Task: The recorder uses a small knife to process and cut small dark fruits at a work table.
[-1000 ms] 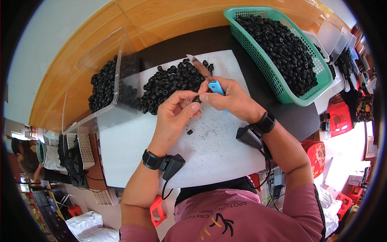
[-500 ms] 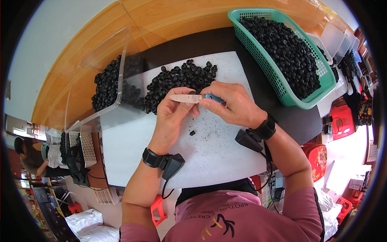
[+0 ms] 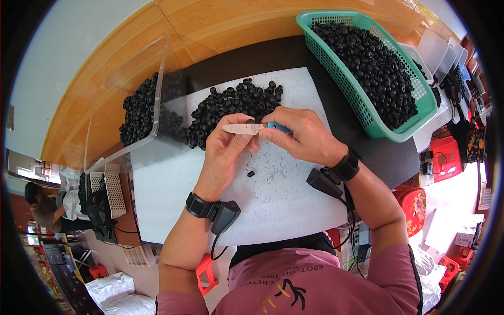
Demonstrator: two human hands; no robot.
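Since the frame one second earlier, the knife [image 3: 241, 129] has swung from pointing away over the pile [image 3: 231, 107] to lying crosswise over the left grip [image 3: 223, 149], tip to the person's left. Dark counter [image 3: 388, 163] carries a white sheet [image 3: 294, 210]; a green basket [image 3: 401, 134] heaped with black pieces [image 3: 367, 63] stands to the right, a clear bin [image 3: 156, 105] to the left. The loose pile lies on the sheet, just beyond both grips.

Right grip [image 3: 303, 134]: closed around the knife's blue handle [image 3: 279, 127]. Left grip: thumb and fingers pinched on one black part [image 3: 250, 121], visible only as a dark end beyond the blade. Contact with the blade cannot be confirmed.

Handling: the knife is probably light and rigid; hold by the handle only. The black part is probably very light, firm and slightly rubbery, unlikely to break; its rounded wall may roll under pressure. Pinch opposite sides, fingertips clear of the cutting edge. One black scrap [image 3: 251, 173] lies on the sheet, nearer the body.
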